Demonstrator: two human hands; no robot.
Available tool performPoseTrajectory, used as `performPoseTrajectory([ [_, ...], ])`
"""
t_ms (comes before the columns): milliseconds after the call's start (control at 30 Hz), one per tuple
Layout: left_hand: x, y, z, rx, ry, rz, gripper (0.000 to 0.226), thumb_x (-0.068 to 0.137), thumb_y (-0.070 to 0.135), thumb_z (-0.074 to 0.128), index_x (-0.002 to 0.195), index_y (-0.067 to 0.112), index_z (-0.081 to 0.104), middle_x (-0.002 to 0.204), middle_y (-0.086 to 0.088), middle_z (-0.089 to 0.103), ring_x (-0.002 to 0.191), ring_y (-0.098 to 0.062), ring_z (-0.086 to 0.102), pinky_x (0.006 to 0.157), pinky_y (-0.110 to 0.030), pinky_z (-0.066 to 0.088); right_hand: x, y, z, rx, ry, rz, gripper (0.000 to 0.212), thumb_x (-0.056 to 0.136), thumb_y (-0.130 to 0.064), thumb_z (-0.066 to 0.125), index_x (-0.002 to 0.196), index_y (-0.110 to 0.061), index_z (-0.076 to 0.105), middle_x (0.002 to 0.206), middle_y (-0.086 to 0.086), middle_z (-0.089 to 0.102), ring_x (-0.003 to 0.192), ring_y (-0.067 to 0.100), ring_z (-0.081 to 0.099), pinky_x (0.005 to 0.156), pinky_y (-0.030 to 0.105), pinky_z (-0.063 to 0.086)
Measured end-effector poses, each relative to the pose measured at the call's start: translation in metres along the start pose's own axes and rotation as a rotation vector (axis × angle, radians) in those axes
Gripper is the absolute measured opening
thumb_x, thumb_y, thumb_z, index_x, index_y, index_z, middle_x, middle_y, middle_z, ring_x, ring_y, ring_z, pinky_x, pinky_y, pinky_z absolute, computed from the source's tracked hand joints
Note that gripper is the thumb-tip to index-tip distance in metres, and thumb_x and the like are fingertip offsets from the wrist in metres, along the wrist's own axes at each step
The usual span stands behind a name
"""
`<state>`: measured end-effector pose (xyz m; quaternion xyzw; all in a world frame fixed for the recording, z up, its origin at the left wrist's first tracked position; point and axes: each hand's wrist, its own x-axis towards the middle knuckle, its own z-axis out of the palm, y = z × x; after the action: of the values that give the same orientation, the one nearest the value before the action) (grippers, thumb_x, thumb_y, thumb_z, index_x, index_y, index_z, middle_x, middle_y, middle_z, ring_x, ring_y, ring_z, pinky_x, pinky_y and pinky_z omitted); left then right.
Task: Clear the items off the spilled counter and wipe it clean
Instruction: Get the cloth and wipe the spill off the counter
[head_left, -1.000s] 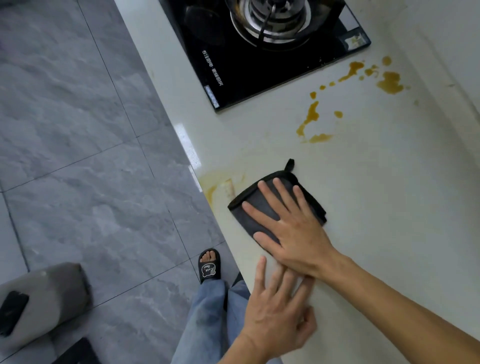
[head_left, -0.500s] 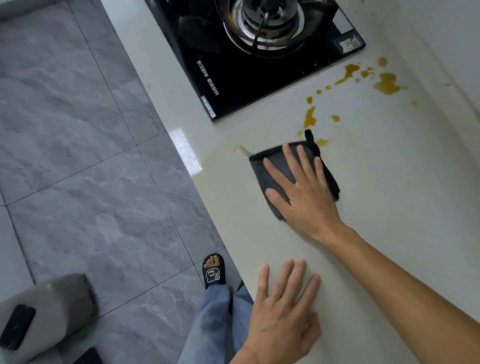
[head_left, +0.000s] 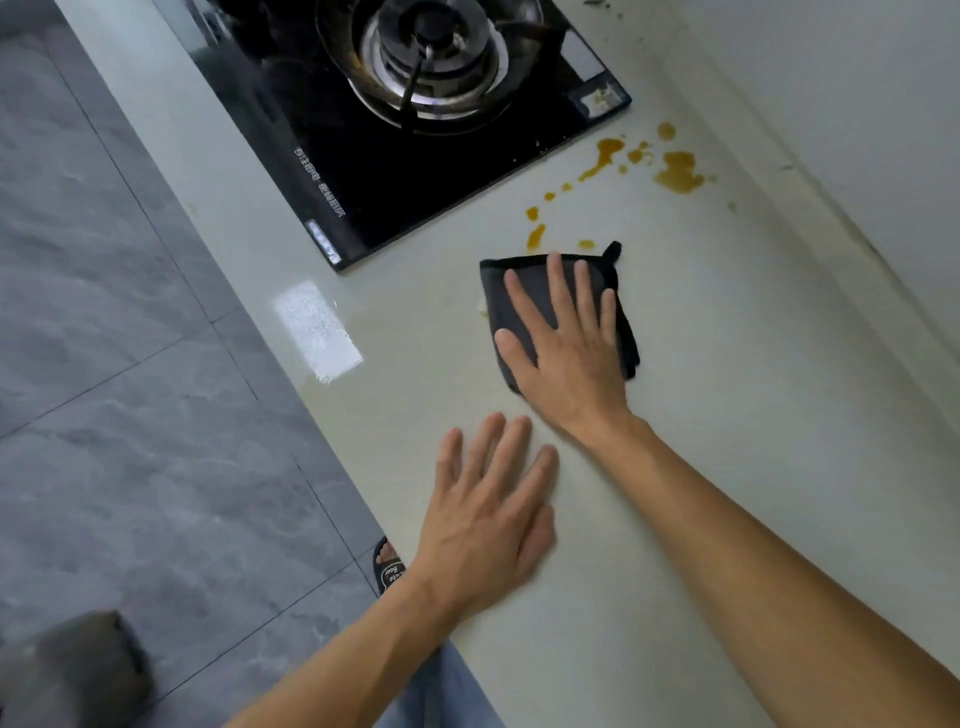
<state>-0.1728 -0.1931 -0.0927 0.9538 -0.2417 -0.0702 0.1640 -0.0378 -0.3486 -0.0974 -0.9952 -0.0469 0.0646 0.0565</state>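
A folded dark grey cloth (head_left: 497, 291) with a black hem lies on the pale counter (head_left: 753, 415). My right hand (head_left: 563, 345) presses flat on it with straight, spread fingers. Brown-orange spill drops (head_left: 678, 171) run from just beyond the cloth's far edge toward the back wall, the nearest drop (head_left: 535, 236) almost touching the cloth. My left hand (head_left: 491, 514) rests flat on the bare counter close to the front edge, nearer me than the cloth and holding nothing.
A black glass gas hob (head_left: 395, 135) with a burner sits in the counter at the back left. The white wall (head_left: 857, 130) bounds the counter on the right. Grey tiled floor (head_left: 130, 389) lies left of the counter edge, with my sandalled foot (head_left: 387, 566) below.
My right hand has pushed the cloth away from the front edge toward the orange drops, wiping away the smear near the edge. My left hand has stayed flat on the counter.
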Motion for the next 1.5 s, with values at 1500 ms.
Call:
performPoseTrajectory([
  [1500,-0.007,-0.010,0.029,0.022,0.168,0.041,0.060,0.096,0.049,0.053,0.151,0.027,0.055,0.171,-0.006,0.034,0.159,-0.030,0.032,0.127,-0.057,0.021,0.033,0.129,-0.054,0.347,0.223,0.396,0.061,0.101,-0.052,0.051,0.153,-0.022,0.040,0.148,0.005,0.050,0.136,0.024,0.043,0.108,0.040,0.043],
])
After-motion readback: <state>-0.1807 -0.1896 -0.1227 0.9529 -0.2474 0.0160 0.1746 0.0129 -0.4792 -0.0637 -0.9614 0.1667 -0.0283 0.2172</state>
